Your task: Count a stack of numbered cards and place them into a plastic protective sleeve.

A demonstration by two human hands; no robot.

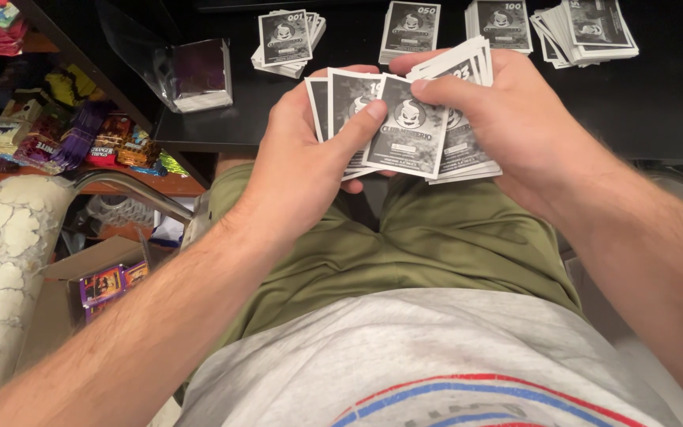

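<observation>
Both hands hold a fanned bundle of black-and-white cards [409, 126] above my lap, in front of a black desk [658, 103]. My left hand [302, 158] grips the left part of the fan, thumb pressed on the front card. My right hand [499, 119] holds the right part of the bundle, thumb and forefinger pinching a card's upper edge. All the cards show the same grey printed back with a cartoon figure.
Several stacks of the same cards lie on the desk: one [286, 41], one [410, 30], one [499, 24] and a splayed pile [586, 30]. A clear plastic box [195, 75] sits at the desk's left edge. Colourful packets [81, 134] fill a shelf on the left; a cardboard box [104, 281] stands below.
</observation>
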